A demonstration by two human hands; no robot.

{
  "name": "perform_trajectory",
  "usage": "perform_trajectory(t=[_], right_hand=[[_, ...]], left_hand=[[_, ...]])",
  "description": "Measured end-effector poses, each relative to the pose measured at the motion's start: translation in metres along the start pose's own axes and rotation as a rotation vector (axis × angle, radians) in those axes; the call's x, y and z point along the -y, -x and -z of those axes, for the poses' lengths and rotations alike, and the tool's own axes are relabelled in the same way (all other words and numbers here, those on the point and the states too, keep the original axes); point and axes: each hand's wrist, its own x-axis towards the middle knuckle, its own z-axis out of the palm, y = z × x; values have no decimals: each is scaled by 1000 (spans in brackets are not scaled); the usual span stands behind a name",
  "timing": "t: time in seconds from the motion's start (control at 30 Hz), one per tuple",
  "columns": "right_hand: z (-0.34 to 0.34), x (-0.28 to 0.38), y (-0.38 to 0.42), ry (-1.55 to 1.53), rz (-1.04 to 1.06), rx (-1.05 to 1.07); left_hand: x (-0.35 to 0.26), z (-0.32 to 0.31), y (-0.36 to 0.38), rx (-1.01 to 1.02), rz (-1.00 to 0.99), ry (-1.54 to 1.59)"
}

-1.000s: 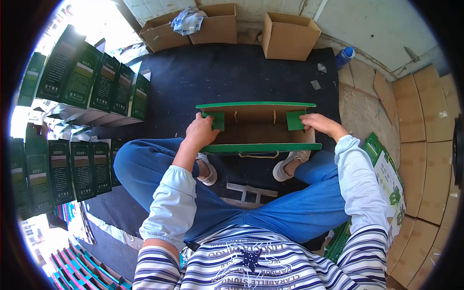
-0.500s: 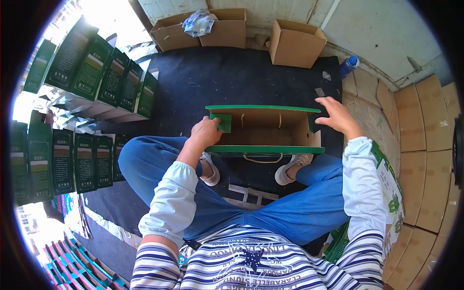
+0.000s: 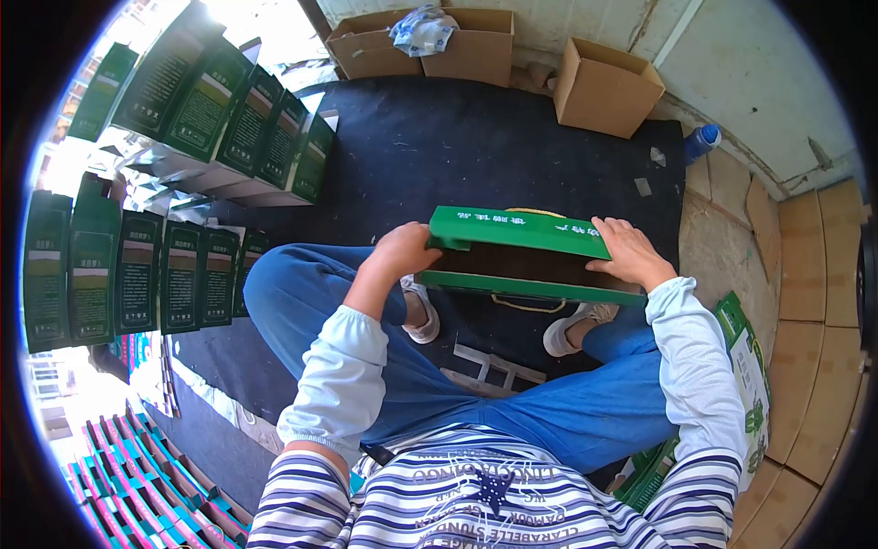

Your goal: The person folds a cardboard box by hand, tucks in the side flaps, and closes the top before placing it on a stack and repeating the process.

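Between my feet is a green cardboard carry box with white lettering and rope handles, its dark inside showing through a gap. The far panel, a green lid flap, tilts over the opening toward me. At the left end my left hand is closed around the flap's corner, fingertips partly hidden. On the opposite end my right hand grips the flap's edge, thumb below and fingers on top. One rope handle hangs on the near side.
Rows of upright green boxes stand at the left. Pink and teal cartons lie lower left. Open brown cartons line the far wall, near a blue bottle. Stacked brown cartons and flat green printed card are at the right.
The far flap has folded over the opening toward me. My right hand has come in from beside the box onto the flap; my left hand has moved from the end tab to its corner.
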Motion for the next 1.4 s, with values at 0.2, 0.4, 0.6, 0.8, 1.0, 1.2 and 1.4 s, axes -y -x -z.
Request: perform_trajectory(t=[0.2,0.4,0.6,0.8,1.0,1.2,1.4], right_hand=[[4,5,-3,-66,-54,116],[-3,-4,-17,-157,-85,129],[-4,15,-25,118,-40,-6],[-21,14,-28,210,-3,-128],[-27,16,-23,196,-17,-195],[-33,22,-18,186,-48,-230],[-37,24,-14,172,-63,-281]], left_hand=[[5,-4,11,-142,73,246],[3,-2,9,-91,60,229],[3,1,10,-31,84,278],[-4,19,13,134,275,675],[12,20,17,233,151,837],[3,20,16,168,111,705],[-18,19,32,148,196,639]])
